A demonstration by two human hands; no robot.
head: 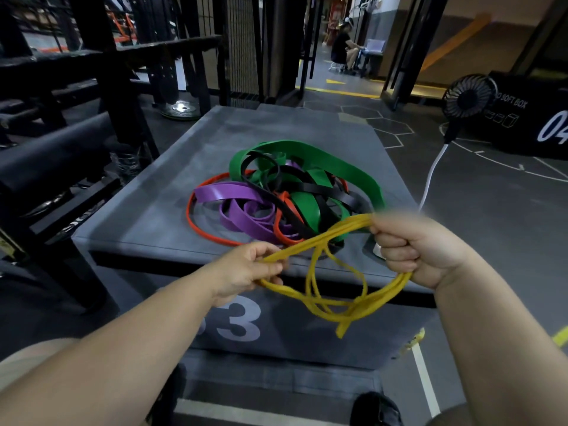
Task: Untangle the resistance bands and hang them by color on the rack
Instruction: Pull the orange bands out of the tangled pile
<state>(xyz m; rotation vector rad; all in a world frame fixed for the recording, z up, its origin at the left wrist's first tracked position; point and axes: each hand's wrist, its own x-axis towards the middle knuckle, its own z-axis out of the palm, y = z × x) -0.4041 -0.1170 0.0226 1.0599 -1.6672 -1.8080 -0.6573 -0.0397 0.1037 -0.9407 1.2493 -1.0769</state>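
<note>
Box top (138,222) bare beside band tangle (285,195); dark frame (101,87), perhaps rack, crowds left

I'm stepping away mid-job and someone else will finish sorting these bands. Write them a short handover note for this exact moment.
Left hand pinches the yellow bands at one end; right hand grips the other end. Their loops hang in front of the grey box.
The green bands, purple bands, orange bands and black bands lie tangled on its top.
Done: yellow looks clear of the pile.
Left: hang yellow, then separate and hang the rest; no band hangs anywhere in view.
</note>
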